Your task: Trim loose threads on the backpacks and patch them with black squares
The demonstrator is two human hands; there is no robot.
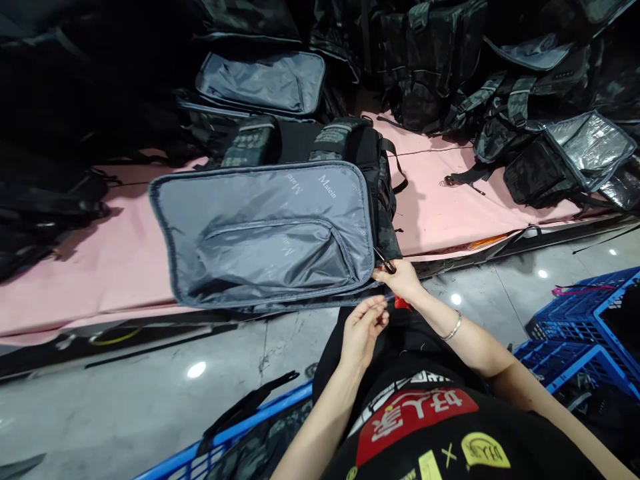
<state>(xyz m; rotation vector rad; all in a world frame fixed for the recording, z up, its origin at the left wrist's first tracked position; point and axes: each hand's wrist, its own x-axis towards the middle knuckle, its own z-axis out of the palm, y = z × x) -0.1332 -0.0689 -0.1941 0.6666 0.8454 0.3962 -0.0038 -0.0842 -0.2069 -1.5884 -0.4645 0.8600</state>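
A backpack with grey lining (260, 200) lies open before me, its wide flap turned up and printed "Matein". At the flap's lower right corner, my right hand (404, 280) is closed around what look like small scissors (385, 261). Their dark pointed end shows above the fingers, and a red part shows below them. My right thumb and fingertips touch the flap's edge. Just left of it and lower, my left hand (364, 327) is held in a pinch near the bag's front edge. Anything between those fingertips is too small to make out.
Pink cloth (430, 193) covers the long bench under the bag. More dark camouflage backpacks (420, 60) line the back, and a silver-lined bag (590, 150) lies at the right. Blue crates (575, 313) stand on the floor at right, another blue crate (260, 417) at lower left.
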